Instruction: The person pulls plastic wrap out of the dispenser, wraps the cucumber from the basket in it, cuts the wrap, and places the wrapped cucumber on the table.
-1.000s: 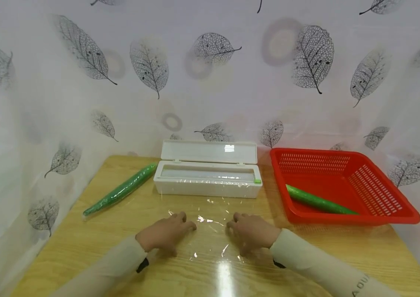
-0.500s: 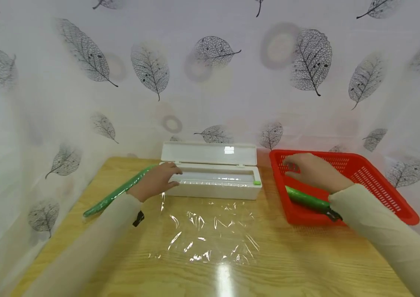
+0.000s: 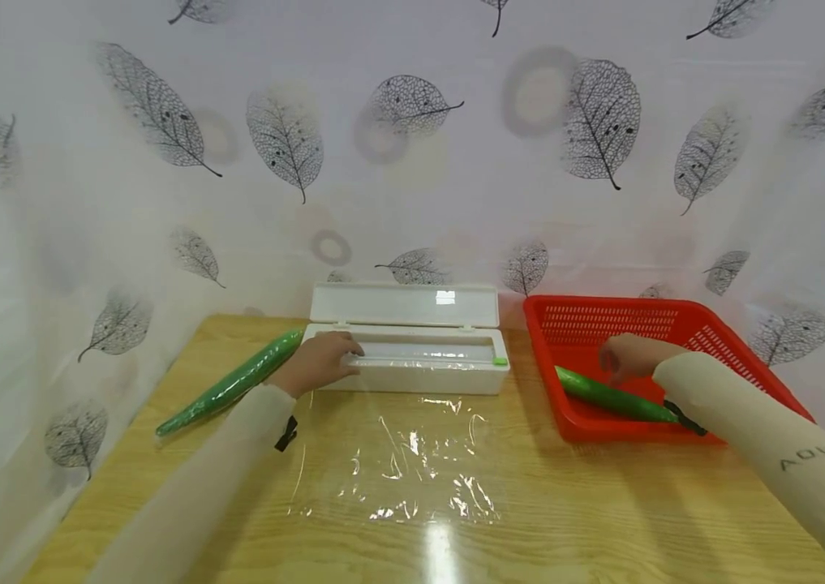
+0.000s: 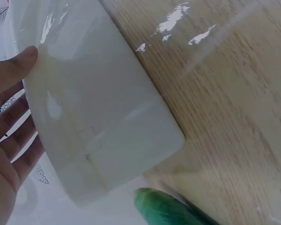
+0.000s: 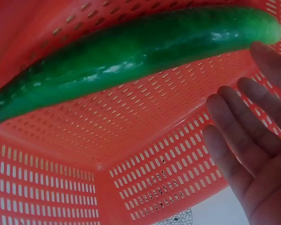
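My left hand (image 3: 317, 362) is at the left end of a white cling film box (image 3: 423, 380) whose lid stands up. In the left wrist view its thumb (image 4: 25, 61) touches the box's edge, with the other fingers loosely extended along the far side. A sheet of clear cling film (image 3: 412, 462) lies spread on the table in front of the box. My right hand (image 3: 638, 357) is inside a red basket (image 3: 554, 405), over a bare cucumber (image 3: 598, 394). Its fingers are spread, and the thumb (image 5: 269, 61) comes right at the cucumber's pale end.
Another cucumber (image 3: 233, 389), wrapped in film, lies slantwise on the wooden table (image 3: 565, 519) left of the box. A leaf-printed white curtain (image 3: 412, 186) hangs close behind the table. The basket's perforated walls (image 5: 168, 183) surround my right hand.
Both hands have left the film on the table. The left went up to the box's left end; the right went into the basket and lowered toward the cucumber. The film now lies flat.
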A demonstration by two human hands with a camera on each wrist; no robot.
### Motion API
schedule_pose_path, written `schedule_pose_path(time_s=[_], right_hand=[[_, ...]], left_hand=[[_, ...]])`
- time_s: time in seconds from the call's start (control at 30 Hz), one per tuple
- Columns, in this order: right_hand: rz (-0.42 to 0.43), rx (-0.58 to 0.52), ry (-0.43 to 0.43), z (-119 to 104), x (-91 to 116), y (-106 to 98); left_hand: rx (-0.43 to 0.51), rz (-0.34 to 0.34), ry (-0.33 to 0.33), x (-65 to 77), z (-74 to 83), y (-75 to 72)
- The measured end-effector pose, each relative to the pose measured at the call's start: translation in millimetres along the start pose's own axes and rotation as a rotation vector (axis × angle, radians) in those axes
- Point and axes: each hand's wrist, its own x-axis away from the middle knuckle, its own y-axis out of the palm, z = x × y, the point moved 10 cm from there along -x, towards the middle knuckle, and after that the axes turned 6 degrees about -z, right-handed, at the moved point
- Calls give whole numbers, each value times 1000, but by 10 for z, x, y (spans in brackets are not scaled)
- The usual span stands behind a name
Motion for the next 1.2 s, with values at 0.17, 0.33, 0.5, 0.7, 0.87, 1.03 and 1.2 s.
schedule_pose_path(time_s=[0.17, 0.33, 0.5, 0.7, 0.87, 1.03, 1.2], right_hand=[[-29, 89, -24, -98, -26, 30], [-49, 112, -29, -113, -120, 91], [-167, 123, 65, 63, -201, 313], [-243, 146, 105, 106, -235, 422], [-286, 116, 165, 161, -180, 452], [-303, 84, 164, 207, -170, 475], [-310, 59, 173, 241, -160, 453]], left_hand=[[29, -9, -25, -1, -18, 5], [44, 5, -20, 65, -41, -48], [15, 42, -55, 198, -164, -175], [38, 45, -72, 305, -322, -217], [68, 46, -76, 317, -373, -205], [105, 51, -93, 323, -402, -203], [146, 52, -111, 330, -453, -179]])
